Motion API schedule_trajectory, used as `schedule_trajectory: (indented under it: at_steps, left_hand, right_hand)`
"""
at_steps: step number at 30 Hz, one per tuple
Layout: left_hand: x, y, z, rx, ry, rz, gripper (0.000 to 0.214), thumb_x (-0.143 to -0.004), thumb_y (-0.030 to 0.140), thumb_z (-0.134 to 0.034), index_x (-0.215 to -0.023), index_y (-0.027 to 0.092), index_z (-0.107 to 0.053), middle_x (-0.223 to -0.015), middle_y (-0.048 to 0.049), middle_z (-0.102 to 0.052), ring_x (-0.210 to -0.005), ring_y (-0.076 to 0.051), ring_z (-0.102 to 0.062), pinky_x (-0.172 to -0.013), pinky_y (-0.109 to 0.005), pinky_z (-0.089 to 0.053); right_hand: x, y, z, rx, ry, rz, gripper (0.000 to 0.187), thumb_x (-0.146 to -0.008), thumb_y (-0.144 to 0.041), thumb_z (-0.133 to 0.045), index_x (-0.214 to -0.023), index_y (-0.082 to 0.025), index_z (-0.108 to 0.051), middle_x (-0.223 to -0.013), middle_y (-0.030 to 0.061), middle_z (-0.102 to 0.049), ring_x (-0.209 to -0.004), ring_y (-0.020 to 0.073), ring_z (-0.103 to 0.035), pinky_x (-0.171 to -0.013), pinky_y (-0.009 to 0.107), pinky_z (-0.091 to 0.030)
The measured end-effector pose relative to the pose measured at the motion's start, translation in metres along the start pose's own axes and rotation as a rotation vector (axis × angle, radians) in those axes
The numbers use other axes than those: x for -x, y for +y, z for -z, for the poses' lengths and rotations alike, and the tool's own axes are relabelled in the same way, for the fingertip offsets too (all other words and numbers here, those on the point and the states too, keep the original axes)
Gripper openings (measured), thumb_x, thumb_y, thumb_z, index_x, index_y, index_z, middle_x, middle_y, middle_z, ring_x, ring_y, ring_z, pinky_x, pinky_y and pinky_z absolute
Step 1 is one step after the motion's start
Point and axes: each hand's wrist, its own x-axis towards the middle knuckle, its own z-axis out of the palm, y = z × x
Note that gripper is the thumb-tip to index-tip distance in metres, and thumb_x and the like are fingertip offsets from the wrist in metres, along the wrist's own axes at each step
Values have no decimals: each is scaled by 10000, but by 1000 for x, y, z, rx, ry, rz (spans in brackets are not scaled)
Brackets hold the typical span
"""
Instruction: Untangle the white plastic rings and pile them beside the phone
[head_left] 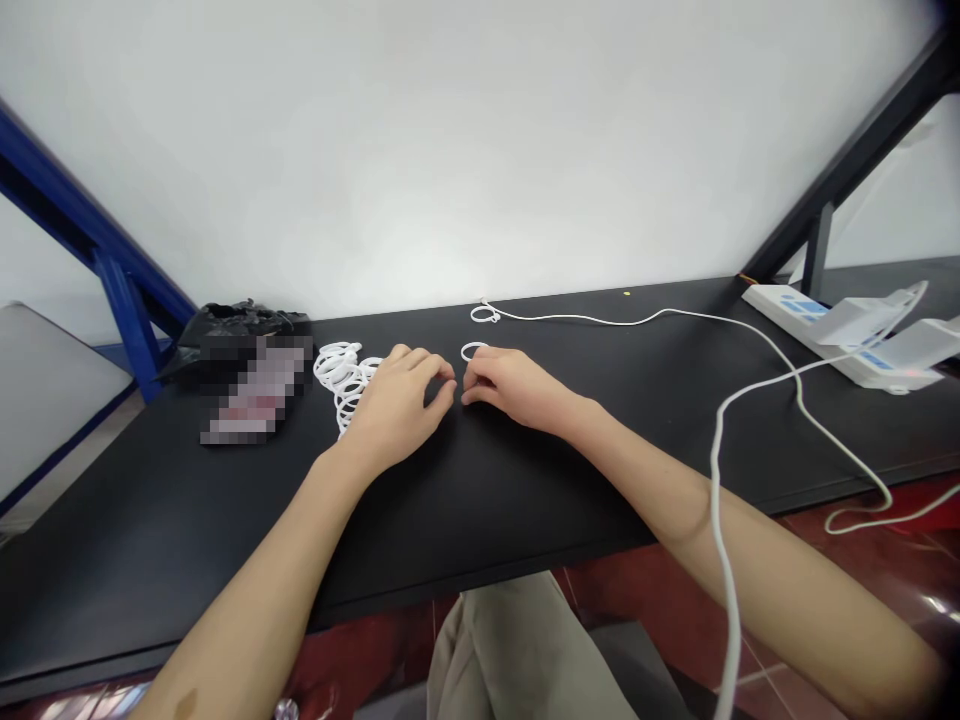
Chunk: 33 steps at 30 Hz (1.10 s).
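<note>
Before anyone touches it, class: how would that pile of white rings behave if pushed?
The pile of white rings looks light and loose: the thin loops merely lean together, so a push would probably scatter them. Being so thin, each probably flexes.

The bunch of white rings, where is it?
In the head view, the white rings lie on the black table, just left of the person's left hand, beside a blurred object.

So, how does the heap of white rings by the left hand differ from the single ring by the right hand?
The heap of white rings has many overlapping, tilted rings; the single ring is one alone. The heap touches the left hand; the single ring sits partly behind the right hand. Both are thin, white and lie on the black table top.
</note>
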Motion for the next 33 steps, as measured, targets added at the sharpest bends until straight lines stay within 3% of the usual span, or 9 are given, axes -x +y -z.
schedule_trajectory:
  at_steps: [4,8,11,16,20,24,33]
  left_hand:
    - [1,4,2,47,-36,-9,167,-900,261,-492,-1008,196,-601,-1006,-52,-661,-968,-246,-506,-858,-397,-454]
    - [4,9,6,134,-73,-5,398,-888,342,-543,-1250,180,-508,-1170,-85,-611,-1083,-258,-516,-932,-421,-445]
    - [5,14,6,215,-106,23,410,-893,456,-550,-1211,197,-527,-1114,-74,-620,-1025,-246,-557,-888,-403,-464]
    - [4,21,5,337,-133,132,284,-879,481,-577,-968,212,-594,-879,-14,-623,-780,-181,-574,-726,-342,-468]
    - [1,23,7,423,-95,173,298,-848,427,-636,-1054,221,-573,-888,2,-627,-808,-166,-587,-747,-323,-472]
    - [0,23,6,430,-51,196,366,-846,380,-642,-1164,224,-550,-923,0,-639,-803,-156,-592,-755,-321,-478]
    - [2,19,5,327,8,172,330,-863,407,-616,-1132,216,-595,-907,-23,-637,-792,-175,-589,-734,-338,-490]
  right_hand:
    - [0,-2,-2,-115,224,46,75,-853,-179,-666,-781,-177,-647,-788,-13,-569,-697,104,-528,-686,247,-421]
    - [-1,-11,-2,-309,439,-1,115,-849,-289,-684,-795,-196,-644,-793,-9,-637,-687,111,-559,-660,254,-453]
    - [0,-18,-4,-414,506,-8,149,-857,-333,-671,-799,-200,-638,-797,-4,-664,-686,113,-586,-658,261,-478]
    - [0,-22,-9,-474,548,8,122,-871,-305,-649,-805,-204,-633,-787,-13,-650,-656,101,-594,-636,254,-491]
    - [0,-21,-8,-444,554,19,146,-870,-334,-654,-812,-200,-645,-785,-11,-641,-664,99,-579,-643,252,-486]
    - [0,-22,-5,-552,450,-34,198,-872,-392,-640,-891,-196,-652,-783,-8,-656,-642,97,-578,-613,242,-486]
    - [0,-21,0,-676,354,-122,232,-883,-408,-611,-797,-196,-572,-677,-26,-633,-600,106,-599,-638,257,-491]
